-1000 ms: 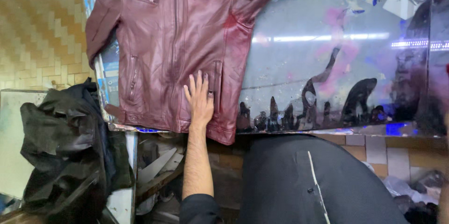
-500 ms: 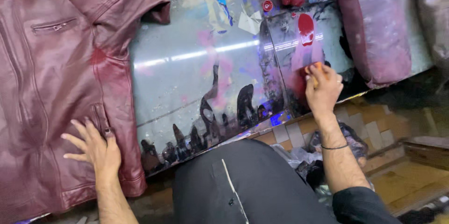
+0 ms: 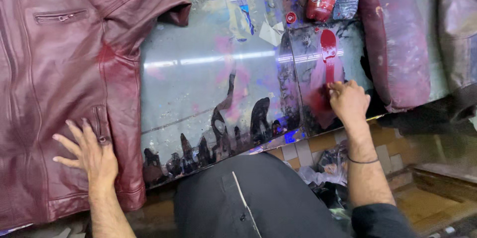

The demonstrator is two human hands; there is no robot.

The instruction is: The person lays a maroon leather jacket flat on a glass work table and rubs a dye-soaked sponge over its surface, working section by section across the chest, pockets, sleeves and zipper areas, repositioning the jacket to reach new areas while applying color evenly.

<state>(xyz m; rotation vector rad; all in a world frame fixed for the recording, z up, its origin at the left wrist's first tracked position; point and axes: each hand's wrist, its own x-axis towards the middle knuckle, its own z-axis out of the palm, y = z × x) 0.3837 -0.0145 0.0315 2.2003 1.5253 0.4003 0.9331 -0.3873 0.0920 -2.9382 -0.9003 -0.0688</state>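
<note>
A person is pressing the left hand (image 3: 92,153), fingers spread flat and gripping nothing, on the near hem of a maroon leather jacket (image 3: 64,84) lying at the counter's (image 3: 198,94) left. The right hand (image 3: 349,101), which reached across half a second ago, is now closing on a red dye patch (image 3: 318,101) beside a red spoon-shaped tool (image 3: 328,51); what it is holding cannot be told.

Right hand (image 3: 349,100) now lower on the stained tabletop (image 3: 208,94), beneath the red spoon (image 3: 328,51); view slightly shifted.
</note>
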